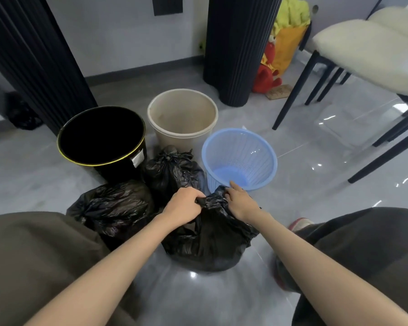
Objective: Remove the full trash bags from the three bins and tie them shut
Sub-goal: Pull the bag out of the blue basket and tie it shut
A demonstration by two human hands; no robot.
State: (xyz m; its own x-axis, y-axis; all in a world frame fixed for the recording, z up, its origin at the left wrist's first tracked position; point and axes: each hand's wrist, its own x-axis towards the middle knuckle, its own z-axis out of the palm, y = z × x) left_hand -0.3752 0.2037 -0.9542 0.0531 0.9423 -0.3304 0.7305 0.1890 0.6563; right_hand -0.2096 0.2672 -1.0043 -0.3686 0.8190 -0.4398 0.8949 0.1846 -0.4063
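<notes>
Trash bags are all out of their bins now, and the nearest black bag sits on the floor directly at our six o'clock, between our knees. Our left hand is closed in a fist around a bunched strip of its neck; our right hand pinches the other strip, index finger stretched toward one o'clock. The two hands lie nearly level, left at nine and right at three of the bag's mouth, so the gathered plastic runs across us from side to side, and neither hand is clearly nearer to it. We judge the knot on this last bag is not yet finished; crossing the two strips over that side-to-side line is what the next move turns on.

Farther out, a second bag lies at ten o'clock, touching the first, and a third bag, its top twisted, stands at twelve. Beyond them stand the black bin at eleven, the beige bin at twelve and the blue basket at one, all without liners.
</notes>
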